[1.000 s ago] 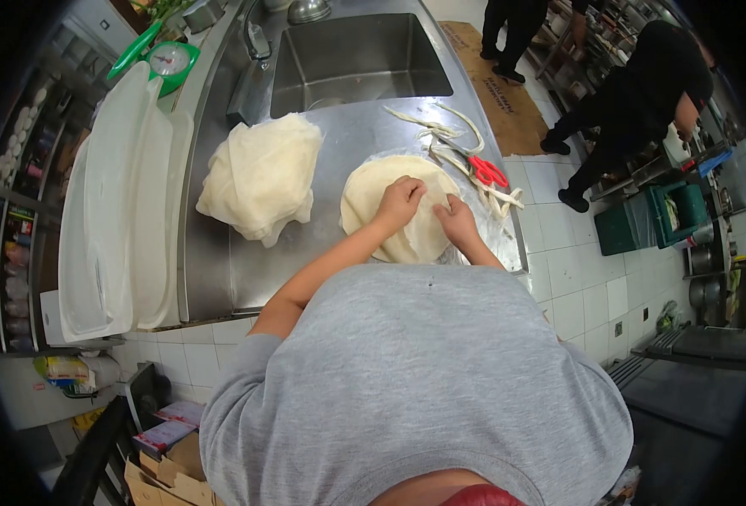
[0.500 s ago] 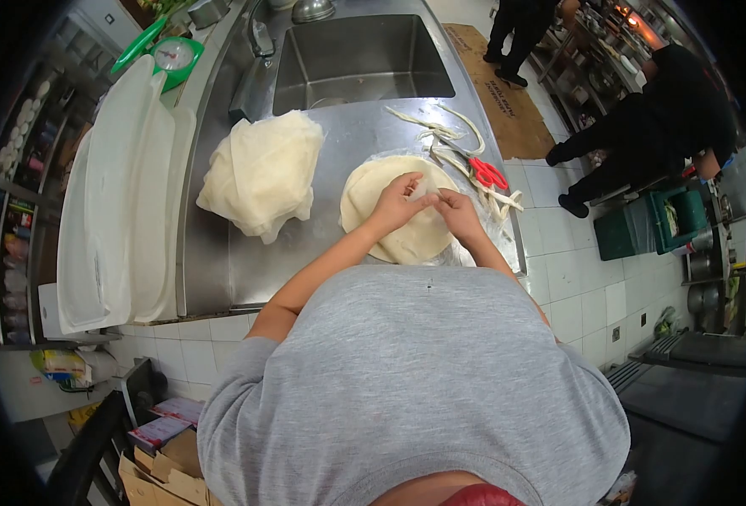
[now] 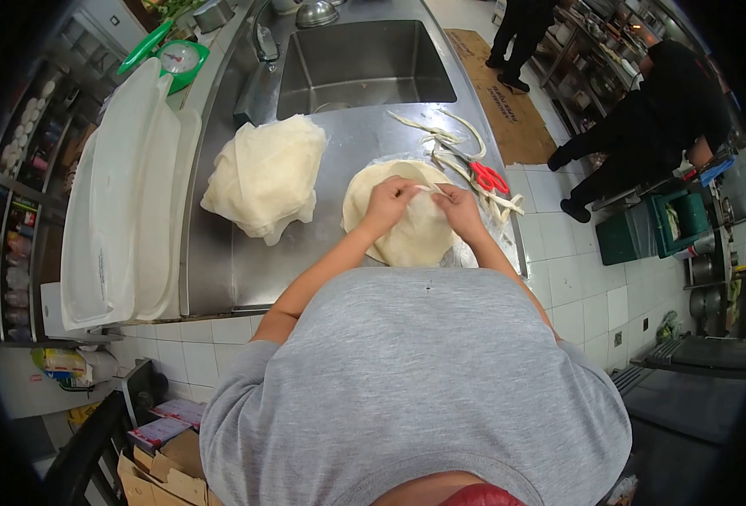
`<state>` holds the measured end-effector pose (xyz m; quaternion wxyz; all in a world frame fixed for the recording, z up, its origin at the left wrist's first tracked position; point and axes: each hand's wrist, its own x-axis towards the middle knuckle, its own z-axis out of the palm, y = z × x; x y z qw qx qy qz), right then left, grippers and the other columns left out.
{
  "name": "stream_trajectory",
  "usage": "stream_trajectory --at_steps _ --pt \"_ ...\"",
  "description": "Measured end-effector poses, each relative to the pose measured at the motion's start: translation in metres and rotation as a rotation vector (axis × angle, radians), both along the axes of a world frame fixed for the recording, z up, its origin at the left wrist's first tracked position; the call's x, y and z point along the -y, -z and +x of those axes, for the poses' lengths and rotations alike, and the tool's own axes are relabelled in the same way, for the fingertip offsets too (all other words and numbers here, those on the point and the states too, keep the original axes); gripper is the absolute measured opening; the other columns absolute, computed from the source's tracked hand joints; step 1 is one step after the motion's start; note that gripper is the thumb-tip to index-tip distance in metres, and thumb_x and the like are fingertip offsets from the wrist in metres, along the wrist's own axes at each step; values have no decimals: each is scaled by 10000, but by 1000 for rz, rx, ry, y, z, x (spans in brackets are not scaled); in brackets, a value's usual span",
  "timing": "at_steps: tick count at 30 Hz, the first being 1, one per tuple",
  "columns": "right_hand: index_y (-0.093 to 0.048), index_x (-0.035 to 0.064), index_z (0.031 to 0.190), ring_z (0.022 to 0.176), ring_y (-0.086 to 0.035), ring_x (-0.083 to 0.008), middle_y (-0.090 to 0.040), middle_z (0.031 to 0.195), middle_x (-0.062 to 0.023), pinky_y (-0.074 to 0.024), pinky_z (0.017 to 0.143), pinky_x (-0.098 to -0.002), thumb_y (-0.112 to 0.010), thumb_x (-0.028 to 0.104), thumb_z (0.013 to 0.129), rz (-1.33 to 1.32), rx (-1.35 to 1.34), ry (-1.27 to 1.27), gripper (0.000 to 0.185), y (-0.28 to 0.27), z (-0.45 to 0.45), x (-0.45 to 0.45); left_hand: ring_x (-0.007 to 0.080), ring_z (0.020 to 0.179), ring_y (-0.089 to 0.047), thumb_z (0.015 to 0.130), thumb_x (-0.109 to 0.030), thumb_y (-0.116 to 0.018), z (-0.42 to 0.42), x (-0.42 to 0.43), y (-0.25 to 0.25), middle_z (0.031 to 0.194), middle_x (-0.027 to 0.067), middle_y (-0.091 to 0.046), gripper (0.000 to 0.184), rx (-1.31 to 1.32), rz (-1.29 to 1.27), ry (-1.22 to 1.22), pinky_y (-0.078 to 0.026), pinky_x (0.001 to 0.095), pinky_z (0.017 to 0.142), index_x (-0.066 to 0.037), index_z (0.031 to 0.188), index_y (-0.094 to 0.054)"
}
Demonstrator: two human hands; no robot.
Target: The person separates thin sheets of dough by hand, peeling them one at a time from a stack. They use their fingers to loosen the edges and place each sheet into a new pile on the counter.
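A stack of round, pale dough wrappers lies on the steel counter in front of me. My left hand is over the stack, its fingertips pinching the edge of the top wrapper. Close by on the right, my right hand pinches the same edge. Between and below my hands the thin wrapper is partly raised. Red-handled scissors rest beside the stack, among cut dough strips. To the left sits a loose pile of peeled wrappers.
Beyond the counter's work area is a steel sink. White plastic lids or trays lean along the left edge, near a green scale. Two people in dark clothes stand at right, near a green bin.
My hands have moved slightly apart. The wrapper edge between them is now stretched wider and lifted from the stack. The view has shifted slightly.
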<state>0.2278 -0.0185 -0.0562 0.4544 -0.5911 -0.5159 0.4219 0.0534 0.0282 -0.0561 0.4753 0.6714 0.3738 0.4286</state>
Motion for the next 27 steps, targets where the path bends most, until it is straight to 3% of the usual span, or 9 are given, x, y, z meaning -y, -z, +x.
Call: stream_trajectory --at_steps 2,5,8,11,15,21,24,27 --pt "-635 -37 1040 746 -554 -74 -645 844 -17 -449 683 -223 -586 86 863 -39 -31 47 221 4 7 1 102 680 -511 843 -139 -632 -10 -9 12 751 26 -584 166 77 -127 -85 -417 244 621 12 902 -666" --pt "-641 -36 1016 718 -540 -66 -639 827 -3 -440 653 -219 -575 96 873 -92 -74 -15 206 -7 5 4 92 685 -506 835 -167 -657 -18 -11 28 746 4 -564 205 26 -295 -15 -421 241 627 19 921 -656" --pt "-643 -27 932 647 -521 -94 -628 741 -42 -429 604 -266 -572 113 862 -23 -29 -95 172 -9 -7 4 73 712 -511 839 -176 -667 -3 9 -1 794 2 -599 209 153 -165 -12 -417 213 644 8 938 -653" --pt "-643 -16 890 607 -512 -123 -614 695 -91 -423 584 -297 -575 136 852 25 78 -109 171 -11 -13 3 68 685 -505 828 -182 -683 -1 5 -5 777 -5 -603 215 -17 -58 -84 -419 213 635 4 931 -650" --pt "-640 -19 887 613 -537 -150 -596 671 -129 -436 602 -306 -578 162 849 -89 204 12 195 -20 -10 5 74 654 -482 821 -179 -681 -13 -15 9 723 3 -578 196 -7 -76 -114 -419 226 616 2 891 -650" --pt "-664 -4 925 645 -581 -149 -629 682 -95 -464 629 -300 -643 187 820 263 322 111 219 -22 -23 1 53 675 -497 856 -131 -643 -9 -6 7 768 -22 -601 124 58 -115 80 -410 200 621 -12 891 -641" --pt "-664 -19 953 680 -574 -119 -653 758 -75 -460 629 -274 -660 173 816 -89 -48 22 236 -17 -3 -9 54 682 -497 856 -136 -644 -17 -7 1 761 -28 -594 128 79 -145 3 -412 204 624 -10 872 -636" --pt "-644 -51 1001 734 -585 -94 -659 831 -53 -463 657 -240 -632 132 846 -121 -7 78 240 -21 4 -10 58 677 -485 852 -148 -649 -26 -13 8 742 -26 -581 145 100 -242 -54 -412 213 620 -5 862 -628"
